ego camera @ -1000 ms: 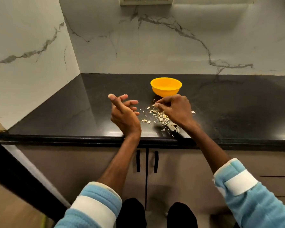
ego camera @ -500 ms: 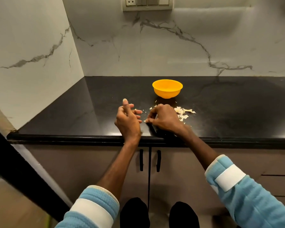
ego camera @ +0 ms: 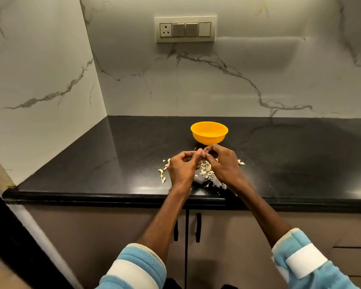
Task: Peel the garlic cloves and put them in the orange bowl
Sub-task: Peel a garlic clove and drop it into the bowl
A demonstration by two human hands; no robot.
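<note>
The orange bowl (ego camera: 209, 132) stands on the black countertop (ego camera: 113, 155), just behind my hands. My left hand (ego camera: 182, 166) and my right hand (ego camera: 221, 163) meet above the counter, fingertips together, pinching a small pale garlic clove (ego camera: 201, 152) between them. The clove is mostly hidden by my fingers. Pale garlic skins (ego camera: 205, 170) lie scattered on the counter beneath and around both hands. I cannot see what the bowl holds.
Marble-look walls close the counter at the back and left. A switch panel (ego camera: 185, 29) sits on the back wall. The counter's front edge (ego camera: 113, 198) runs just below my wrists, with cabinet doors and handles (ego camera: 198, 227) underneath.
My right hand picked something from the skins and rose to meet my left hand. My left hand, earlier open with spread fingers, now pinches with it. The view tilted upward.
</note>
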